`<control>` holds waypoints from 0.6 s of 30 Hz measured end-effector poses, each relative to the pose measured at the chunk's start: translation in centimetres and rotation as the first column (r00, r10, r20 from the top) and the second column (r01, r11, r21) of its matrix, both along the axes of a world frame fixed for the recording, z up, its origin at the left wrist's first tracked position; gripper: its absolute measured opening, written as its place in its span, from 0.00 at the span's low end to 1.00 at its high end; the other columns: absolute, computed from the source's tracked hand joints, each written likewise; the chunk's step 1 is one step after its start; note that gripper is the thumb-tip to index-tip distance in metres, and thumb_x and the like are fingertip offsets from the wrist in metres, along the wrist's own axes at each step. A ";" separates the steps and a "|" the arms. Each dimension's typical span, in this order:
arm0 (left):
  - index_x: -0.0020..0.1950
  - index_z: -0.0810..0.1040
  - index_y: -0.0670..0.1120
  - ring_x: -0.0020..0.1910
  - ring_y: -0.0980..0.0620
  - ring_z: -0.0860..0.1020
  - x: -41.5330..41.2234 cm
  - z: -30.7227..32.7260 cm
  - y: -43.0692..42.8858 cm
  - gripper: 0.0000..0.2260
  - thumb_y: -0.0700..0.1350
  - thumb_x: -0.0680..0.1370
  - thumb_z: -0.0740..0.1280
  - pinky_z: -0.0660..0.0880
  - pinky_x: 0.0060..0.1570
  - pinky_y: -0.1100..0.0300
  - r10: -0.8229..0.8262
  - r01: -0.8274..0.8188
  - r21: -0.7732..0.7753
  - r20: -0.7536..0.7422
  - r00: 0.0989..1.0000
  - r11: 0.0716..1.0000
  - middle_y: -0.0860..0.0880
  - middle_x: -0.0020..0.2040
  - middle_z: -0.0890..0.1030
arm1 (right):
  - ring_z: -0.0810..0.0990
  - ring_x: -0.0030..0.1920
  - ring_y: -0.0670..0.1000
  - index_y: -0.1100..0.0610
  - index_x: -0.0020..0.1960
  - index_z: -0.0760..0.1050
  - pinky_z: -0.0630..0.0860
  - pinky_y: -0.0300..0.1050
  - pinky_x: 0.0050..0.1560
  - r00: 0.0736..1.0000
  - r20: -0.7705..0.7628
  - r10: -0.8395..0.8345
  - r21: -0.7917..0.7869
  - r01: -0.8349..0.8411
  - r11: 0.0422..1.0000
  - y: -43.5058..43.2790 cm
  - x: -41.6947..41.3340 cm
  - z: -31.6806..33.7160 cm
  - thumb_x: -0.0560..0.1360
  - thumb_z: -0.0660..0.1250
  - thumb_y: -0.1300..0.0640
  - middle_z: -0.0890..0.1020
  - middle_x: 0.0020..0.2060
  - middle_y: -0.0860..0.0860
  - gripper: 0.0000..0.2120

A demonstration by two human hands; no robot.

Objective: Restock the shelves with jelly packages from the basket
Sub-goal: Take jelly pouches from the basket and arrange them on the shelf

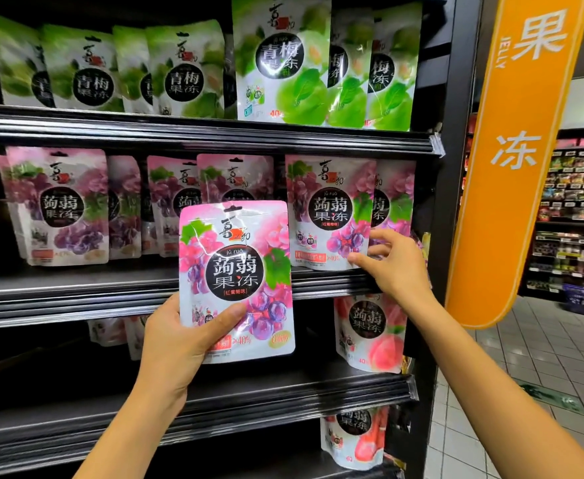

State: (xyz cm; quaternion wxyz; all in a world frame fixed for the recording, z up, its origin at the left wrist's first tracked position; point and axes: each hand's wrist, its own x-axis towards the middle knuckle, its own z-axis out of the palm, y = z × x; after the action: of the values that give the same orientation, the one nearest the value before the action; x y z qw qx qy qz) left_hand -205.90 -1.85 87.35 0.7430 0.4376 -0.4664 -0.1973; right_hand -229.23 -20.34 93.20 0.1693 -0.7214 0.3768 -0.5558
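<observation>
The left hand (176, 344) grips a glossy pink grape jelly pouch (237, 271) by its bottom, just before the black metal middle shelf (76, 292). At that shelf's right end the right hand (394, 264) pinches the corner of a standing matching pouch (328, 216); tugging may topple its row.

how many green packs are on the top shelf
7 green packs show on the top shelf: four overlapping at left, one big at centre, two behind it, rightward. More may be hidden.

Bright store light is glaring off the glossy jelly pouch (235, 267). Shelf (76, 295) recesses are lying in shadow, and frame edges are bowing.
</observation>
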 end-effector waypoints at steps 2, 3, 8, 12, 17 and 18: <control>0.50 0.84 0.52 0.46 0.46 0.86 0.0 0.1 0.0 0.31 0.61 0.51 0.83 0.81 0.39 0.60 -0.010 0.010 -0.002 0.000 1.000 1.000 0.47 0.47 0.87 | 0.83 0.43 0.45 0.53 0.55 0.78 0.79 0.48 0.50 1.000 0.003 -0.014 0.001 0.014 1.000 -0.2 -0.3 0.0 0.70 0.76 0.54 0.83 0.34 0.43 0.15; 0.50 0.84 0.52 0.46 0.46 0.86 -0.1 0.2 0.0 0.31 0.60 0.51 0.83 0.81 0.39 0.60 -0.013 0.013 -0.004 -0.001 1.000 1.000 0.47 0.47 0.87 | 0.84 0.43 0.46 0.54 0.56 0.79 0.79 0.49 0.51 1.000 0.002 -0.018 0.000 0.018 1.000 -0.2 -0.3 0.0 0.71 0.76 0.55 0.83 0.35 0.44 0.15; 0.48 0.84 0.53 0.45 0.47 0.86 -0.7 1.2 -0.4 0.26 0.56 0.53 0.82 0.81 0.37 0.60 -0.025 0.025 -0.019 -0.042 0.999 1.000 0.47 0.46 0.87 | 0.82 0.47 0.47 0.58 0.60 0.78 0.77 0.42 0.51 0.999 0.019 -0.043 -0.006 0.043 0.999 0.7 -0.4 0.2 0.72 0.75 0.57 0.83 0.43 0.47 0.17; 0.49 0.84 0.52 0.46 0.47 0.86 -1.3 2.1 -0.8 0.25 0.55 0.55 0.82 0.81 0.38 0.59 -0.065 0.064 -0.028 -0.037 0.997 0.998 0.47 0.47 0.87 | 0.77 0.41 0.40 0.52 0.53 0.79 0.71 0.30 0.44 0.986 0.161 -0.053 -0.136 0.076 0.988 3.4 -0.1 0.8 0.75 0.71 0.56 0.82 0.46 0.45 0.07; 0.52 0.83 0.47 0.47 0.47 0.85 -2.5 3.2 -1.9 0.22 0.49 0.61 0.82 0.81 0.42 0.59 -0.095 0.096 -0.045 0.034 0.995 0.994 0.46 0.48 0.86 | 0.84 0.43 0.42 0.51 0.50 0.80 0.77 0.32 0.39 0.829 0.215 0.516 0.141 -0.549 0.824 8.4 2.3 1.4 0.74 0.71 0.51 0.86 0.44 0.49 0.07; 0.53 0.83 0.46 0.46 0.47 0.85 -2.8 3.4 -2.1 0.21 0.49 0.62 0.81 0.81 0.41 0.60 -0.092 0.094 -0.045 0.046 0.995 0.995 0.46 0.47 0.86 | 0.85 0.44 0.44 0.51 0.52 0.80 0.78 0.33 0.39 0.794 0.229 0.563 0.181 -0.603 0.777 8.9 2.8 1.3 0.73 0.72 0.53 0.87 0.44 0.50 0.08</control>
State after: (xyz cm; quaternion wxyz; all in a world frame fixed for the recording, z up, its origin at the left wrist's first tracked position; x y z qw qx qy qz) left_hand -208.69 -3.97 90.72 0.7326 0.4019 -0.5071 -0.2111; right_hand -226.39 -11.41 94.48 0.4509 -0.7286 0.1845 -0.4814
